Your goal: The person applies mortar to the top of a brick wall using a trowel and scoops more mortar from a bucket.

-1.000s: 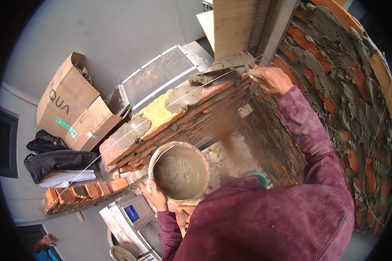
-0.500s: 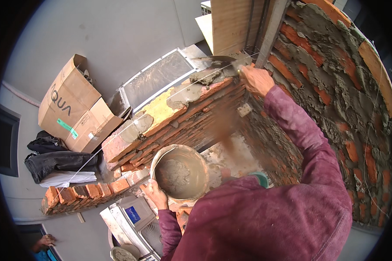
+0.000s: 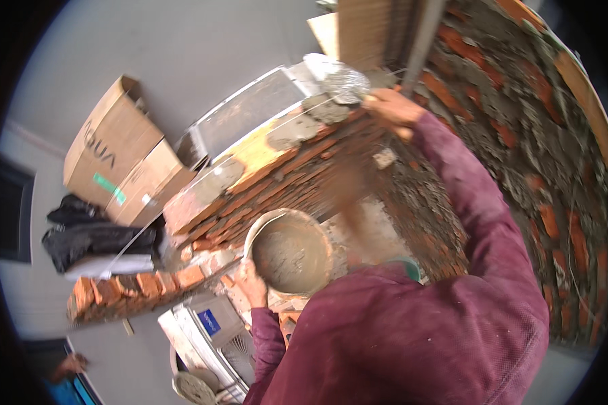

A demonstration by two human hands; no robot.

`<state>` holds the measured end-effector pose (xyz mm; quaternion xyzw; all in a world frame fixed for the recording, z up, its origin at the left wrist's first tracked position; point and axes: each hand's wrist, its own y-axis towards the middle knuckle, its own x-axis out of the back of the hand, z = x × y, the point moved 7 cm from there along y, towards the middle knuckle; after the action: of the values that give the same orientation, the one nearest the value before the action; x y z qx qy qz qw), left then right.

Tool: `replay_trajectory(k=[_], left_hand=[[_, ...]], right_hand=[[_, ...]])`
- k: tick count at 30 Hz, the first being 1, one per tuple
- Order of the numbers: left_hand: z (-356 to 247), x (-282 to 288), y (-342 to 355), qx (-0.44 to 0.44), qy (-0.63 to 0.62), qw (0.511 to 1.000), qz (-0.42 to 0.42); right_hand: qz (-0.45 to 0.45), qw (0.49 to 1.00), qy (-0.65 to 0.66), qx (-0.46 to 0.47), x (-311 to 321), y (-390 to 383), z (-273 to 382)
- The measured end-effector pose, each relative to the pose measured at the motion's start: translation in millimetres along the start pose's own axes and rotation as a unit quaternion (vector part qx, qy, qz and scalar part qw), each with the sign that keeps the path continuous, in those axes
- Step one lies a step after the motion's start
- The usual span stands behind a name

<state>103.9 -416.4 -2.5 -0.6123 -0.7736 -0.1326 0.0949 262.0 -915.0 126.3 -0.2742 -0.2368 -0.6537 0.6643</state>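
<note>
Brick wall [image 3: 280,169] with mortar patches [image 3: 292,133] (white string [image 3: 136,239] alongside); grey wall [image 3: 216,47] behind

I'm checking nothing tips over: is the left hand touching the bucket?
Touching. The head view shows the left hand against the lower left of the bucket, its thumb meeting the rim with no gap.
</note>
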Motion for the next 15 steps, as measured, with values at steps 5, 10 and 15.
replay_trajectory(k=[5,10,15], left_hand=[[35.3,1.3,-7.3,-0.175,0.280,0.944,0.012],[3.4,23.2,-6.6,0.039,0.092,0.995,0.007],[72.1,11.6,-19.4,-0.067,0.343,0.936,0.042]], right_hand=[[0.049,0.931,0.340,-0.121,-5.5,-66.6,-44.6],[0.054,0.972,0.213,-0.078,-25.3,-140.8,-42.0],[-0.042,0.998,-0.028,0.021,-61.3,-166.1,-64.3]])
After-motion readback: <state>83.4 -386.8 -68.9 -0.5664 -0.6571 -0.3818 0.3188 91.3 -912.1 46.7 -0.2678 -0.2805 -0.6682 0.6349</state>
